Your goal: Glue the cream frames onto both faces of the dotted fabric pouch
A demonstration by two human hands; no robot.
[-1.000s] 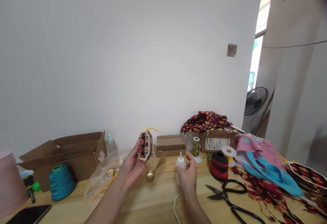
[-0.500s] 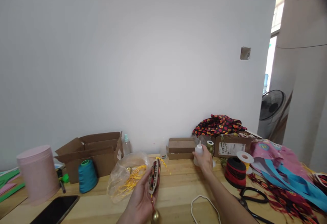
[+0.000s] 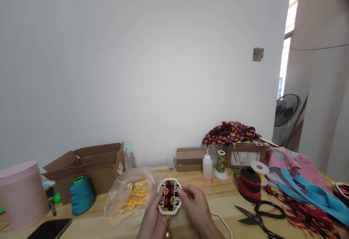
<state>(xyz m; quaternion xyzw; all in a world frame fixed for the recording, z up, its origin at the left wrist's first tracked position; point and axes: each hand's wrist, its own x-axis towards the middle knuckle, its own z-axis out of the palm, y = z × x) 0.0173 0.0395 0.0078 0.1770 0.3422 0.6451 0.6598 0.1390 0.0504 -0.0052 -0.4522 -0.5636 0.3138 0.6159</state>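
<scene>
Between my two hands is a scalloped pendant (image 3: 170, 196) with a cream fretwork frame and dark fabric printed in red and orange. A gold bell (image 3: 167, 234) hangs from a cord at its lower end. My left hand (image 3: 153, 213) grips the pendant's left edge, thumb on the front. On the opposite edge, the thumb and fingers of my right hand (image 3: 195, 208) pinch the frame. Behind my right hand, a white squeeze bottle (image 3: 207, 166) stands upright on the table. A cream outline loop (image 3: 224, 224) lies partly hidden beside my right wrist.
Black scissors (image 3: 259, 219) lie with blades apart at the right, near a red and black spool (image 3: 249, 185). To the left are a plastic bag (image 3: 114, 204) of yellow cords, a teal thread cone (image 3: 81, 197), a cardboard box (image 3: 103, 181) and a phone (image 3: 50, 229).
My right hand has let go of the squeeze bottle, leaving it standing, and has come to the pendant. The pendant has turned from edge-on to face me.
</scene>
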